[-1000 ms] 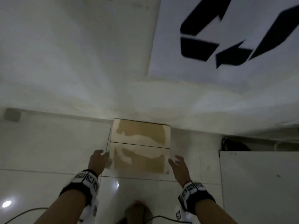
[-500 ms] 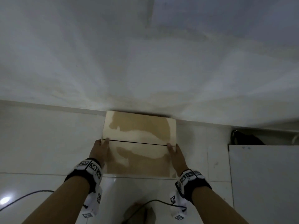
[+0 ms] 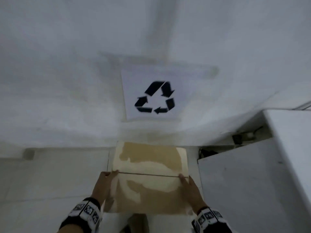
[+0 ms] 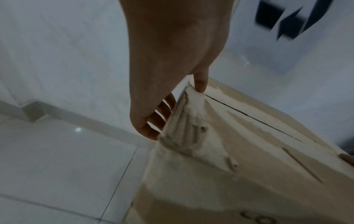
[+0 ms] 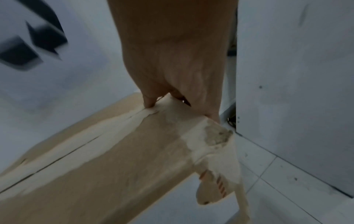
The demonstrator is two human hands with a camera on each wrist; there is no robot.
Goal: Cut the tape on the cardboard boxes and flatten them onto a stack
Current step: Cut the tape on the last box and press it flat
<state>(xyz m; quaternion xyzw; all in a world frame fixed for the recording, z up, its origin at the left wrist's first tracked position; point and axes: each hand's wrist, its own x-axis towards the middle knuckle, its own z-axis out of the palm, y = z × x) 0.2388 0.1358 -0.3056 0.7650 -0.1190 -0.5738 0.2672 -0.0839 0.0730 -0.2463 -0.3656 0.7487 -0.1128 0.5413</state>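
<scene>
Fingers (image 4: 164,109) of both hands round cardboard box (image 3: 149,182)

One cardboard box (image 3: 149,179) is in view, its top made of two flaps that meet along one seam (image 3: 148,174). Two hands are on it, one left hand (image 3: 104,187) and one right hand (image 3: 191,190), each with one marker-patterned wristband. One paper sign (image 3: 154,95) with one recycling symbol of three arrows hangs on the wall. One white cabinet (image 3: 244,182) stands at the right.

Box (image 3: 148,182) underside hidden; recycling sign (image 3: 154,97) blurred.
</scene>
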